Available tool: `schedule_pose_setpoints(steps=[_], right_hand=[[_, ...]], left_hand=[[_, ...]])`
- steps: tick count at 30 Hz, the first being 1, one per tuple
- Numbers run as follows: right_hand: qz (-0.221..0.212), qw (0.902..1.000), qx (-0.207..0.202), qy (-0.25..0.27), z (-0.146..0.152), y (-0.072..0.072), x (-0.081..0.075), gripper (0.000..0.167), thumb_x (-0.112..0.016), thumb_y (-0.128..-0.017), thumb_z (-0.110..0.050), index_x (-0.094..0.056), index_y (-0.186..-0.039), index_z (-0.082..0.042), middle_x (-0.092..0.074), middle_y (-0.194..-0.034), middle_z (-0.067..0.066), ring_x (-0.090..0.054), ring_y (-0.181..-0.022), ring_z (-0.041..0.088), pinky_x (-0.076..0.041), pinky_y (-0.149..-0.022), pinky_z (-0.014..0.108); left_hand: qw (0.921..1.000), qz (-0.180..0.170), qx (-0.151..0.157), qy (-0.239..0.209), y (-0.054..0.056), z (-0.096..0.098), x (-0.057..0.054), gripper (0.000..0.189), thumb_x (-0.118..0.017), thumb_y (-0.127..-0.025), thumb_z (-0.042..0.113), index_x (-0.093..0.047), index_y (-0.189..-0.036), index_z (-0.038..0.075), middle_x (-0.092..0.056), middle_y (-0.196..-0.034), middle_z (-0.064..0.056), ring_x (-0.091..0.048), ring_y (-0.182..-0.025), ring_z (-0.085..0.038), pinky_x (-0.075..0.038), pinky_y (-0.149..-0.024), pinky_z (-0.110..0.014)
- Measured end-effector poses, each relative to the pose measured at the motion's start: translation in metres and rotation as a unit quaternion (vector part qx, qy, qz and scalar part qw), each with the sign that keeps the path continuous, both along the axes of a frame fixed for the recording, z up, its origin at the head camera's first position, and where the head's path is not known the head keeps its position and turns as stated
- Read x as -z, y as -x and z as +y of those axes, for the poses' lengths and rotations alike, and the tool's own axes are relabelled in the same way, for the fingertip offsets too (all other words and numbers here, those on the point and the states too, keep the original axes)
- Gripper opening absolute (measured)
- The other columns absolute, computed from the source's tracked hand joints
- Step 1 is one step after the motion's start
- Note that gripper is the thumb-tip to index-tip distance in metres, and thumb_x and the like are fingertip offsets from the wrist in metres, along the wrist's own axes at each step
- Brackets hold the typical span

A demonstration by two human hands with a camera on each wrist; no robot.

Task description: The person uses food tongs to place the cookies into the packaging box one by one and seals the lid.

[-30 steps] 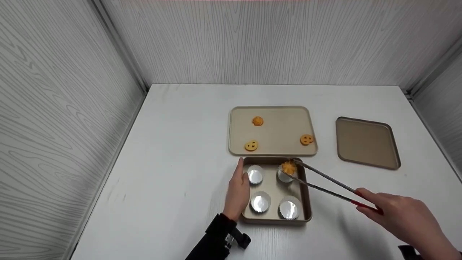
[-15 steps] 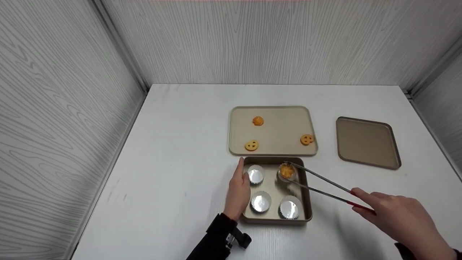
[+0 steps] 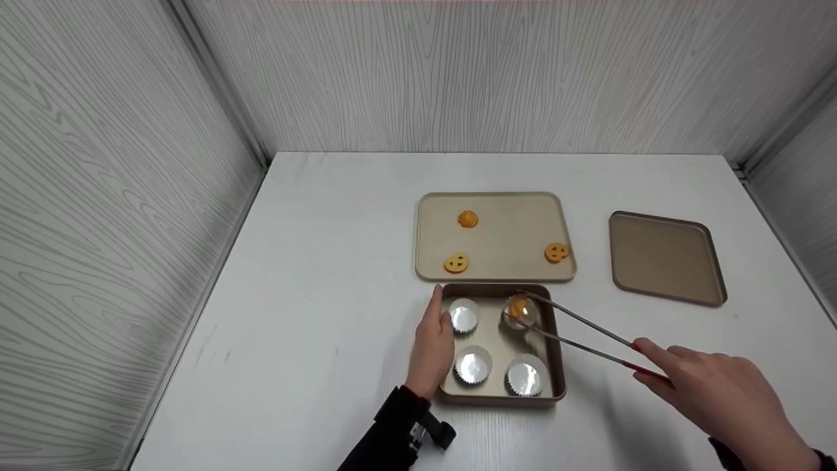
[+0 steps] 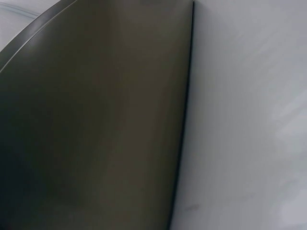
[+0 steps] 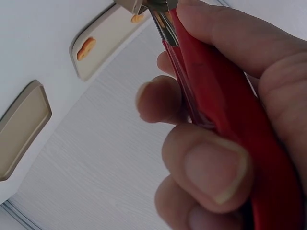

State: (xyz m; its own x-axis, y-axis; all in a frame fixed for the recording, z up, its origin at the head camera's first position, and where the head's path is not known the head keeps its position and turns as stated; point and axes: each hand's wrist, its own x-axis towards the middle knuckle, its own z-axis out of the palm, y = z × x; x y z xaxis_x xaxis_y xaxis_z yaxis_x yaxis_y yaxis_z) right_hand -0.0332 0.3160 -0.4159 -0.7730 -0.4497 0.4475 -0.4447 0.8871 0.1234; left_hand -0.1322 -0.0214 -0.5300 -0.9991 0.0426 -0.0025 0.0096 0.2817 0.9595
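Note:
In the head view my right hand (image 3: 719,392) grips red-handled metal tongs (image 3: 582,320). Their tips stand apart on either side of an orange swirl-shaped cookie (image 3: 518,305), which sits in the far-right silver foil cup (image 3: 528,318). That cup is one of several in a deep square baking pan (image 3: 497,400). My left hand (image 3: 431,356) lies along the pan's left side with its fingers straight, the thumb at the rim. Only the pan's outer wall (image 4: 110,120) fills the left wrist view. Close up, fingers wrap the red tong handle (image 5: 216,81) in the right wrist view.
Behind the pan lies a shallow tray (image 3: 503,239) bearing another swirl cookie (image 3: 467,219), a pale cookie with holes (image 3: 456,263) and a darker one with holes (image 3: 556,252). A smaller brown tray (image 3: 667,258) is at the right. Grey wood-grain walls border the white table.
The swirl cookie has gone down from above the cup's rim into the cup. My right hand and the tongs have shifted slightly left. The left hand and the pan stay put.

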Motion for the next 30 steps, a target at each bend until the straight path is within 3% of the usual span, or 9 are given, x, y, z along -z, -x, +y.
schedule_pose_setpoints(steps=[8, 19, 30], right_hand=[[-0.008, 0.9999, -0.004, -0.008, 0.0013, -0.0007, -0.0003, 0.06, -0.02, -0.107, -0.062, -0.064, -0.1, -0.022, -0.026, -0.055, -0.016, -0.014, -0.045, 0.0, -0.015, -0.041, 0.021], [-0.004, 1.0, 0.002, -0.005, 0.0011, -0.004, -0.0032, 0.061, -0.021, -0.106, -0.064, -0.065, -0.1, -0.023, -0.026, -0.056, -0.018, -0.013, -0.046, -0.001, -0.015, -0.042, 0.021], [0.01, 0.9994, -0.001, 0.033, 0.0068, -0.0066, -0.0094, 0.059, -0.03, -0.104, -0.067, -0.071, -0.105, -0.025, -0.028, -0.059, -0.022, -0.016, -0.048, -0.005, -0.017, -0.042, 0.021]], left_hand=[[0.9999, 0.011, 0.003, 0.004, -0.0014, 0.0001, 0.0001, 0.055, -0.036, -0.111, 0.014, -0.022, -0.164, 0.008, -0.026, -0.168, -0.007, -0.025, -0.154, -0.027, -0.02, -0.125, -0.046], [0.9999, -0.007, 0.001, 0.011, -0.0002, 0.0002, 0.0001, 0.056, -0.037, -0.111, 0.016, -0.021, -0.164, 0.012, -0.025, -0.168, -0.002, -0.025, -0.153, -0.023, -0.02, -0.126, -0.042], [1.0, -0.001, 0.001, 0.007, -0.0003, -0.0004, 0.0, 0.056, -0.037, -0.111, 0.015, -0.021, -0.164, 0.012, -0.026, -0.168, -0.002, -0.025, -0.153, -0.024, -0.02, -0.126, -0.042]])
